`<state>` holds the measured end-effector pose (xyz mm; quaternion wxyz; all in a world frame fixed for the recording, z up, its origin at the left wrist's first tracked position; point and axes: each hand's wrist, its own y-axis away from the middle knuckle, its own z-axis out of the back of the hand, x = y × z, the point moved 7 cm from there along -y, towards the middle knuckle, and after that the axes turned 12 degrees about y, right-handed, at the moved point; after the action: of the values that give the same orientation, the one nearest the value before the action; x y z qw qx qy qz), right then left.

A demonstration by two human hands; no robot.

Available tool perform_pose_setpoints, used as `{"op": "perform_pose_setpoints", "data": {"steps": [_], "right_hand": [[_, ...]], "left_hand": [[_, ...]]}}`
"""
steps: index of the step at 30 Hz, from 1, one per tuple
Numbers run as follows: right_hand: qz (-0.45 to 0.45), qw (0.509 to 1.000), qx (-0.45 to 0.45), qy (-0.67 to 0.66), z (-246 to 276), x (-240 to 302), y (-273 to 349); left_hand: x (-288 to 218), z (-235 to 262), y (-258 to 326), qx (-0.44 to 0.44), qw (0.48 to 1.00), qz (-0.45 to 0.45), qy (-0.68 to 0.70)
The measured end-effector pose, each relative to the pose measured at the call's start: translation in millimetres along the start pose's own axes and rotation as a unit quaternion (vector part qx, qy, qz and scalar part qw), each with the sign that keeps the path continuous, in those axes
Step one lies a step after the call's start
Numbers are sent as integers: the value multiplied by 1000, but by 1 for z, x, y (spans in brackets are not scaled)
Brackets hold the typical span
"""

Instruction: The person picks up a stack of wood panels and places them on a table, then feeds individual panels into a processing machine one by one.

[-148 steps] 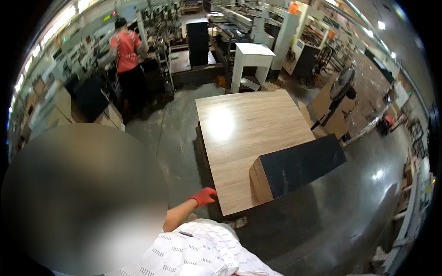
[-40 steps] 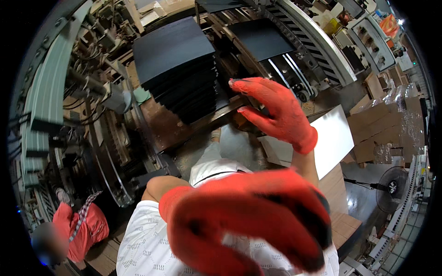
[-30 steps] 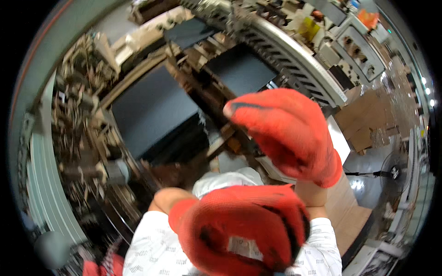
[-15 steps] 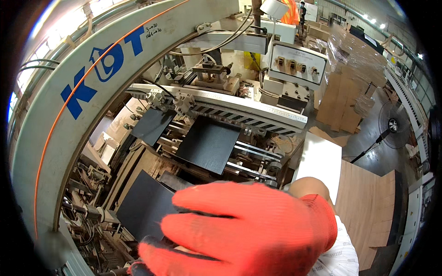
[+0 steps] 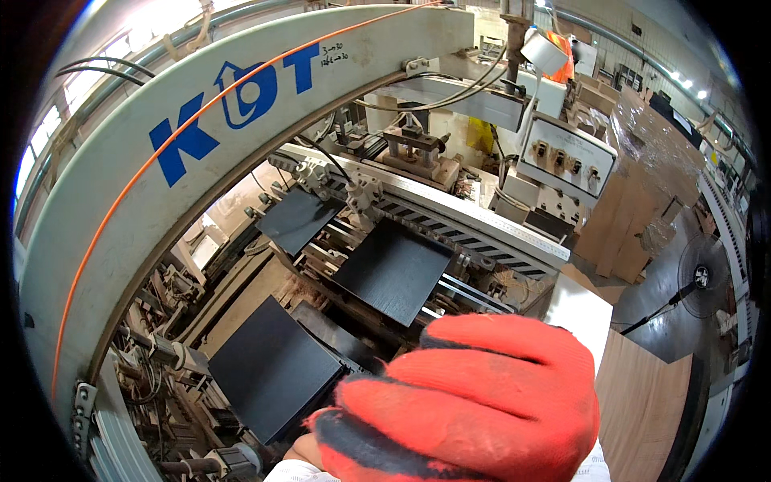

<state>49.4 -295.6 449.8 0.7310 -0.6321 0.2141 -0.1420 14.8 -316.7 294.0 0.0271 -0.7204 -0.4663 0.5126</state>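
Moved since the previous frame: the red-gloved right hand (image 5: pixel 474 402) has been shifted rightward in the view, and more of the nearest black panel (image 5: pixel 273 369) has been uncovered. The right hand is presented back outward, nearest the camera, with its fingers slightly bent, set close together and directed left. Its palm is turned away; whether anything is held cannot be told. Bare skin of an arm (image 5: pixel 307 454) is seen below the fingertips; the left hand is hidden, and its state cannot be determined.

The nearest black panel is found lying flat, just left of the right hand in the view; contact between them cannot be confirmed. To the right, partly covered by the glove, a white board (image 5: pixel 585 315) and a wood-grain board (image 5: pixel 642 394) are noted. Beyond the fingers, a second black panel (image 5: pixel 393 273) is carried on the machine's rails, and a third black panel (image 5: pixel 299 221) is placed farther left. Behind these, a striped guide beam (image 5: pixel 474 213) is crossed diagonally. Farther back, a switch box (image 5: pixel 568 157) and stacked cardboard (image 5: pixel 630 201) are observed.
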Motion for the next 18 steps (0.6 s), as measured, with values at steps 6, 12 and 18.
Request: {"op": "perform_pose_setpoints", "data": {"steps": [6, 12, 18], "right_hand": [[-77, 995, 6, 69, -1, -5, 8], [92, 988, 71, 101, 10, 11, -8], [-30, 979, 196, 54, 0, -6, 1]], "left_hand": [[-12, 1, 6, 14, 999, -26, 13], [-51, -23, 43, 42, 996, -66, 43], [-74, -6, 58, 22, 997, -54, 45]]}}
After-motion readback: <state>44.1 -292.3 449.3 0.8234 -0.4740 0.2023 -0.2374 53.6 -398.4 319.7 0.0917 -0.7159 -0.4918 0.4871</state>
